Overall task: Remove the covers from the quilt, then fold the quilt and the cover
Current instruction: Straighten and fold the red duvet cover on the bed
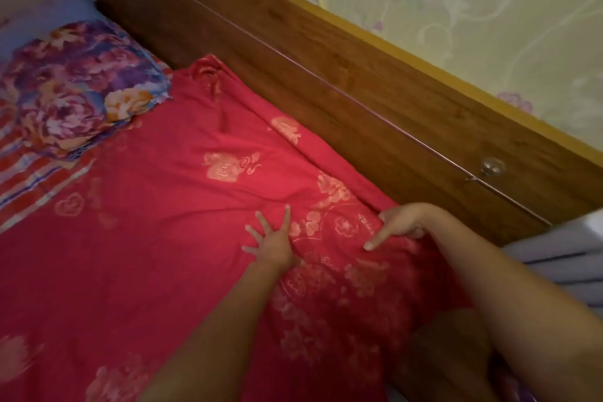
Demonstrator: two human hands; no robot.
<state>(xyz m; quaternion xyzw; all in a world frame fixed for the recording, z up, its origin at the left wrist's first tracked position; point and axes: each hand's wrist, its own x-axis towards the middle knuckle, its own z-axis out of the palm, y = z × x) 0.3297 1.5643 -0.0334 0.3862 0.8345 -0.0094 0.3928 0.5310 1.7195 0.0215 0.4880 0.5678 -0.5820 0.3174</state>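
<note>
Red cover (156, 271) lies spread across the bed (29, 183), apparently being smoothed for folding.
Left hand (277, 246), released and splayed, pins the cloth flat; right hand (399, 222) grasps a fold beside the wooden bedboard (375, 114), likely to draw it taut.

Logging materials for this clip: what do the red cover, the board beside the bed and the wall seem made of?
Red cover: soft matte cloth, perhaps cotton, printed with pale flowers; it creases around the left hand. Board: wood or wood-look laminate, brown grain, slight sheen. Wall: wallpaper, by its faint sheen and repeating flower print.
</note>
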